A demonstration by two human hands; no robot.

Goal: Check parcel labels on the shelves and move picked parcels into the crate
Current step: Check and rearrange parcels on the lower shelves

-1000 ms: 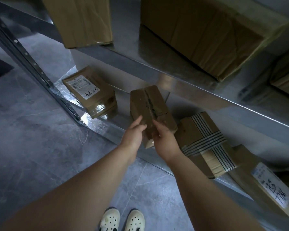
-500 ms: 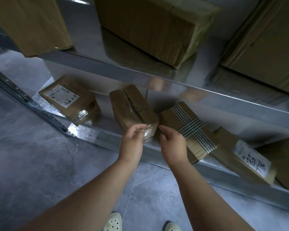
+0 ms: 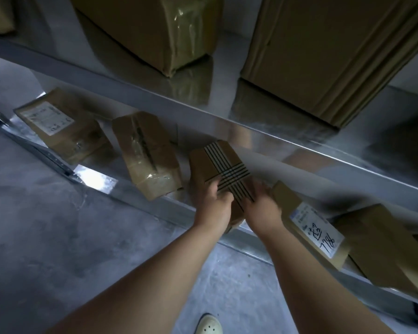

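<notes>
The left hand and right hand have left the plain parcel on the shelf, and their fingers now grasp the striped parcel for label inspection.

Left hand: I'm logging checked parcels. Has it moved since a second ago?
Yes. The left hand went rightward from the taped parcel onto the striped parcel.

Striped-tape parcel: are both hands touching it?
Touching. Head view: the left hand grips the near-left edge of the striped-tape parcel, and the right hand holds its right edge over the stripes. No gap at either.
</notes>
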